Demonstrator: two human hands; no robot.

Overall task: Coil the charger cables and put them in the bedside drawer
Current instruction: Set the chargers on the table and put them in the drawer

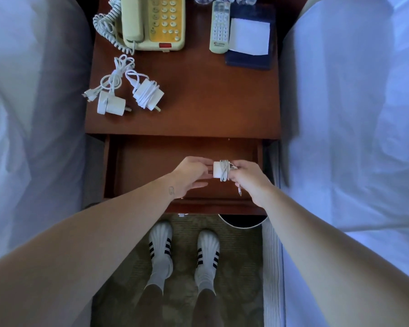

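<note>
Above the open bedside drawer [151, 161], both hands hold one white charger [219, 170] with its cable wound round the block. My left hand [190, 175] pinches the block's left end. My right hand [244, 177] grips the wound cable on the right, and the cable's plug tip [239, 191] dangles below it. On the nightstand top [198, 102] lie two more white chargers: one [147, 92] with cable wrapped round its block, and one [109, 103] at the left with a loosely looped cable [117, 72].
A cream telephone [156, 22] with a curly cord, a white remote [220, 29] and a notepad [249, 36] on a dark folder sit at the nightstand's back. White beds flank it left [33, 114] and right [352, 114]. My shoes [184, 251] stand on carpet below.
</note>
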